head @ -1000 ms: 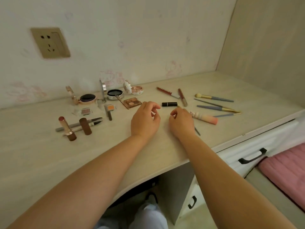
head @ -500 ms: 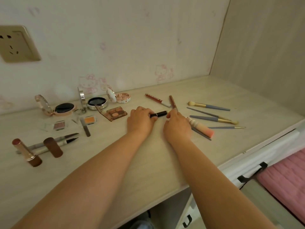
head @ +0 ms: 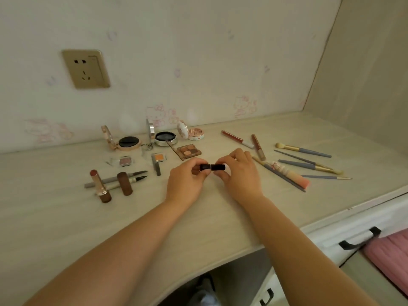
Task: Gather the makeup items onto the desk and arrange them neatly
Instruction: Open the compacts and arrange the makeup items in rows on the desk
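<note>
A small black lipstick tube is held level just above the pale wooden desk. My left hand pinches its left end and my right hand pinches its right end. Left of my hands lie an open lipstick, its brown cap and two eyeliner pens. Behind stand open compacts, with small eyeshadow pans and a palette. To the right lie two lip gloss tubes and several brushes.
The wall with a power socket runs behind the desk, and a side panel closes the right end. White drawers with black handles sit under the right edge, beside a pink cushion.
Both hands reached to the black lipstick tube lying on the desk, pinched its ends and drew it nearer to me. The camera view also shifted.
</note>
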